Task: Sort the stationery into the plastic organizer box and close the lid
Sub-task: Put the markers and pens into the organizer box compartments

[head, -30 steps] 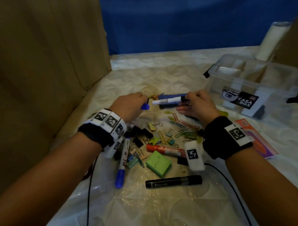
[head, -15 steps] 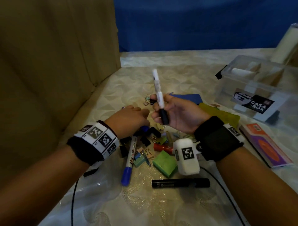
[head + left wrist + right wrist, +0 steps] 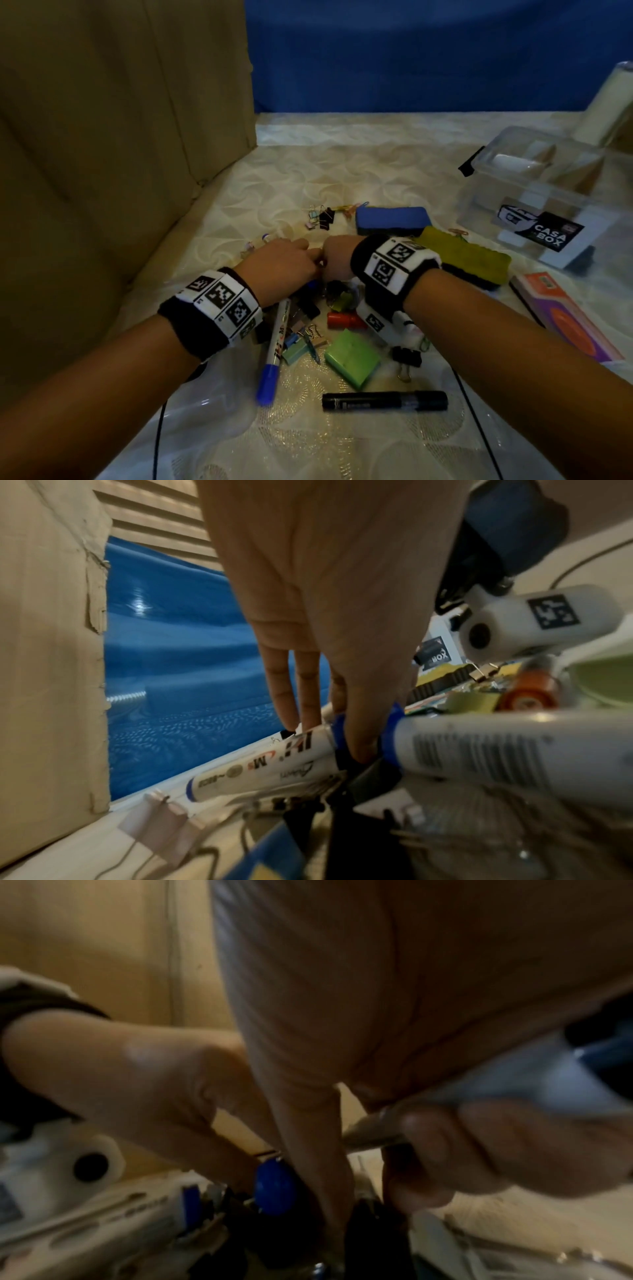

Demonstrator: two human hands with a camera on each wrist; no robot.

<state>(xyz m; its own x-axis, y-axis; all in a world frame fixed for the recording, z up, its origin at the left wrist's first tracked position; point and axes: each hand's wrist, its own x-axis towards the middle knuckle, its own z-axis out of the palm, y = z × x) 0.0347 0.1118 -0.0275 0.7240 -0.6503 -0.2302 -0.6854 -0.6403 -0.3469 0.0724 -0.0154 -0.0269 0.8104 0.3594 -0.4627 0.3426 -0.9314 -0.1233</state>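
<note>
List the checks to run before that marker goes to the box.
1. Right hand grip on white marker: ok, fingers curled round the barrel.
2. Left hand free: cannot tell; fingertips are down in the pile.
3. Organizer box in view, off to the right: ok.
4. Box lid open: cannot tell.
5. Table sorted: not ok; black marker and green pad lie loose.

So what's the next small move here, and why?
Probably close the left hand on the white marker that its fingertips touch, and lift it. The right hand grips a second white marker, so both could go to the organizer box together.
</note>
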